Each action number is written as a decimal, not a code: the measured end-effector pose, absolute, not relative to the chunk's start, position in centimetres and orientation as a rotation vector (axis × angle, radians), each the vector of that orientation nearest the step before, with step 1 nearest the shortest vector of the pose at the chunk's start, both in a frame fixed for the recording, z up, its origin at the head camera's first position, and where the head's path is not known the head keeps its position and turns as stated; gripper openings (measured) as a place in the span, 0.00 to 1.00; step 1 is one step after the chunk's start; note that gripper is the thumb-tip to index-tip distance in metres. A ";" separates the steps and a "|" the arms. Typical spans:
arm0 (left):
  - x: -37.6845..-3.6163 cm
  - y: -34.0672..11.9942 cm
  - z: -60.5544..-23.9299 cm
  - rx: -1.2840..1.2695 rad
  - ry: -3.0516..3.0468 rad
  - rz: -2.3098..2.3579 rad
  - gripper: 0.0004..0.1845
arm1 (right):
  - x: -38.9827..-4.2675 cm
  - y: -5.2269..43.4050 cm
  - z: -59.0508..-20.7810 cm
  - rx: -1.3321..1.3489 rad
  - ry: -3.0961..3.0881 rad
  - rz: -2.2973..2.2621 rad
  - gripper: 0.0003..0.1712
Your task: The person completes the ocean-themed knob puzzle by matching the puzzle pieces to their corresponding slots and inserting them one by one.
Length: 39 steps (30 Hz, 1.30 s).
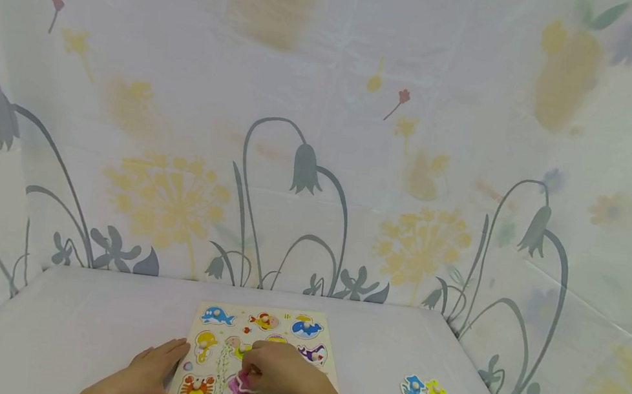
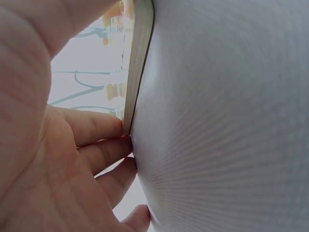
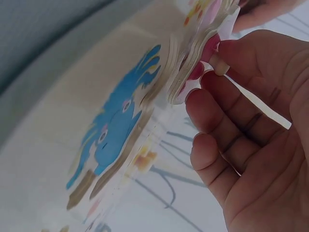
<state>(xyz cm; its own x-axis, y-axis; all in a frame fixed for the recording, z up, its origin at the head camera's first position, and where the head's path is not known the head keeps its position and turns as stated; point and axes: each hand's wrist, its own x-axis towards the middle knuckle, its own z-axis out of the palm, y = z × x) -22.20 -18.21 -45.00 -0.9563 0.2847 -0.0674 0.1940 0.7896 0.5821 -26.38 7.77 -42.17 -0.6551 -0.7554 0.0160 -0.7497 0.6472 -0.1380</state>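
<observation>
A wooden peg puzzle board (image 1: 237,326) with sea-animal pieces lies flat near the table's front edge. My right hand (image 1: 258,369) hovers over its lower middle and pinches a pink piece (image 1: 244,382) by its small peg. In the right wrist view the pink piece (image 3: 195,72) is tilted up off the board, the peg (image 3: 219,65) between thumb and finger of the right hand (image 3: 217,77). A blue animal piece (image 3: 118,123) sits in the board beside it. My left hand (image 1: 169,352) lies flat on the table, straight fingers (image 2: 96,140) touching the board's left edge (image 2: 137,63).
Two loose pieces, one blue (image 1: 414,389) and one yellow (image 1: 437,391), lie on the table to the right of the board. A flowered cloth covers the back and side walls (image 1: 320,158). The white table (image 1: 79,319) stretches left of the board.
</observation>
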 end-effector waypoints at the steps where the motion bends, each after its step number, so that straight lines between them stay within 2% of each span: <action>1: -22.2 -18.2 -45.0 0.375 2.824 0.895 0.57 | -26.3 7.6 -42.2 -1.288 2.811 -0.200 0.02; 12: -22.2 -18.1 -44.9 0.387 2.833 0.882 0.57 | -26.1 6.8 -42.4 -1.386 2.799 -0.170 0.02; 39: -22.3 -18.2 -45.1 0.334 2.803 0.927 0.58 | -25.8 6.5 -42.8 -1.400 2.814 -0.174 0.02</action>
